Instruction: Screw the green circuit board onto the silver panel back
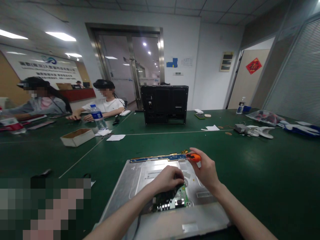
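A silver metal panel [137, 176] lies in front of me, with a green circuit board [183, 196] on its middle. My left hand [168, 178] is over the board's upper edge with its fingers curled together; what they may hold is hidden. In my right hand [206, 168] is an orange screwdriver handle [194, 157], pinched between thumb and fingers beside the right end of a narrow blue board [157, 158] along the panel's far edge. Dark material shows under my left hand and wrist.
A black monitor-like unit [165, 105] stands upright beyond the panel. An open white box [77, 137] and a water bottle [98, 116] are at the left. A grey-white device [252, 130] lies at the right. Two people sit at the far left; a blurred-out arm shows at lower left.
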Demonstrator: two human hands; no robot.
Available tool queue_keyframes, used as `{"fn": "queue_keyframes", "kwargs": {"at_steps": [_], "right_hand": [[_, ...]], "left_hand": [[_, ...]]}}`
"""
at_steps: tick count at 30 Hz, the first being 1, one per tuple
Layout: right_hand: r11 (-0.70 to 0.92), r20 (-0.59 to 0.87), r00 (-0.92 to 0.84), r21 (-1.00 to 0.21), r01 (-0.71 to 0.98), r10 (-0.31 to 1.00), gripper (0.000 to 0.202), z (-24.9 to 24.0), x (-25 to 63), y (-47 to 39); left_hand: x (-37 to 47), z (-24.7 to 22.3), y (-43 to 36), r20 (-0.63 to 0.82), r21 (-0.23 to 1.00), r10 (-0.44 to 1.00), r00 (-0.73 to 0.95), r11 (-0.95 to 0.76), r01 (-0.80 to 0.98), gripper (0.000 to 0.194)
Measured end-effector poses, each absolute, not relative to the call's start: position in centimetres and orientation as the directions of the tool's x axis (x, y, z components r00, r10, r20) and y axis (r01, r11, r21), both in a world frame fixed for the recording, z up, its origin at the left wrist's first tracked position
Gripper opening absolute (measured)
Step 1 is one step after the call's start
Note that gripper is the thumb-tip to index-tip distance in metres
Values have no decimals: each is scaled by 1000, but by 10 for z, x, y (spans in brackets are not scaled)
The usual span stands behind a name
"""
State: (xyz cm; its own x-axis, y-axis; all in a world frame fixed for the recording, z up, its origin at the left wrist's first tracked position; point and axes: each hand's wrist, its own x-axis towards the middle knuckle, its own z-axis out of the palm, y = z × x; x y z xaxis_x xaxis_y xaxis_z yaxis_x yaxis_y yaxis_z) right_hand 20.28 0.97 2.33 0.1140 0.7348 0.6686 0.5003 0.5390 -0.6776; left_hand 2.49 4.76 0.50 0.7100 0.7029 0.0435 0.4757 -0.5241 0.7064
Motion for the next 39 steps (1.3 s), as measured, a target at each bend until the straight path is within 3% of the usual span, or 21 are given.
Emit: {"fn": "queue_keyframes", "kwargs": {"at_steps": [5,13,16,30,39], "right_hand": [[492,669,187,-680,543,719,52,14,209,7],[605,821,-88,-339,720,564,47,12,202,4],[633,854,-124,-268,727,504,47,15,201,3],[668,838,-115,-333,666,533,48,20,198,-1],[660,822,-156,-309,685,547,46,18,194,-1]], "left_hand": [[24,6,47,43,724,686,726,-522,451,9],[24,3,49,21,720,700,714,-507,475,8],[25,3,50,15,713,703,711,-506,485,9],[19,4,53,90,753,646,758,-543,372,20],[19,0,55,36,792,669,742,-471,387,17]]}}
